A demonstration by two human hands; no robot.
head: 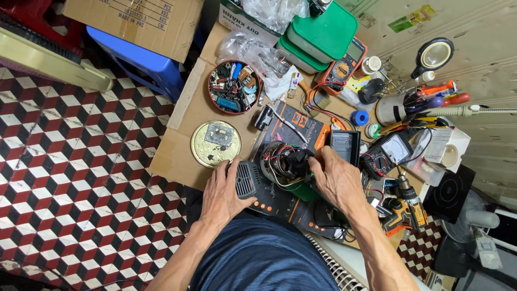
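A small electric motor assembly with copper windings and coloured wires lies on a black-and-orange mat on the cardboard-covered bench. My left hand grips the dark vented housing at the motor's left end. Over the motor's right side, my right hand presses down with fingers closed on a black part. A green piece shows just under the motor between my hands.
A round tin of small parts and its gold lid sit at the left. Two multimeters, a cordless drill, green boxes, a magnifier lamp and screwdrivers crowd the right. Patterned tile floor lies to the left.
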